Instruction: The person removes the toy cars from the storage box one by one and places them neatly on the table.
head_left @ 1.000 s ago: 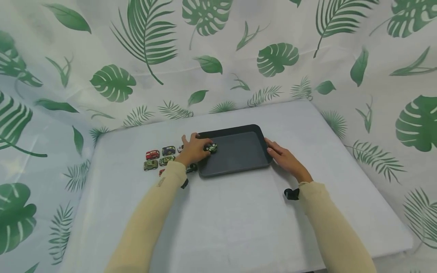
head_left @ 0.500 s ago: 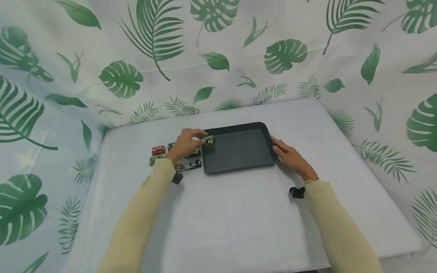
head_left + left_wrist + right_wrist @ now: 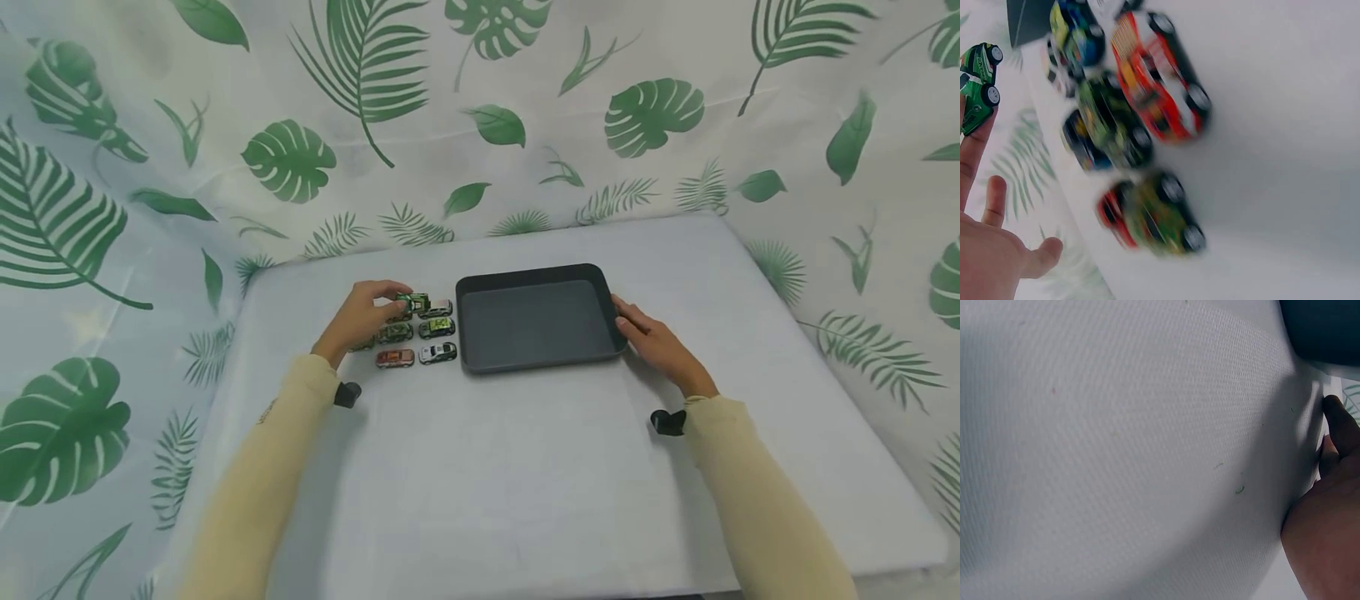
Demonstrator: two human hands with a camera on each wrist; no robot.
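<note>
A person's left hand (image 3: pixel 365 317) pinches a small green toy car (image 3: pixel 413 302) between fingertips, holding it at the far end of a cluster of toy cars on a white-covered table (image 3: pixel 480 467), just left of a dark rectangular tray (image 3: pixel 537 360). In the left wrist view the same green toy car (image 3: pixel 977 84) shows white markings and black wheels at the tip of an outstretched finger; no writing on it can be read. Beside it on the cloth stand a lime-and-black car (image 3: pixel 437 327), a white car (image 3: pixel 438 352), an orange-red car (image 3: pixel 394 357) and a camouflage-green car (image 3: pixel 394 332) — set in short rows, close together but blurred in the wrist view. The right hand (image 3: pixel 656 343) rests with fingers nearly straight and relaxed against the tray's right rim, gripping nothing; the right wrist view shows only the hand's edge (image 3: pixel 1329 525) against the cloth — and a corner of the tray (image 3: pixel 1325 328). Both arms wear cream sleeves, the left one (image 3: pixel 255 467) bearing a small mark too small to read. A leaf-print curtain (image 3: pixel 480 108) hangs behind the table.
</note>
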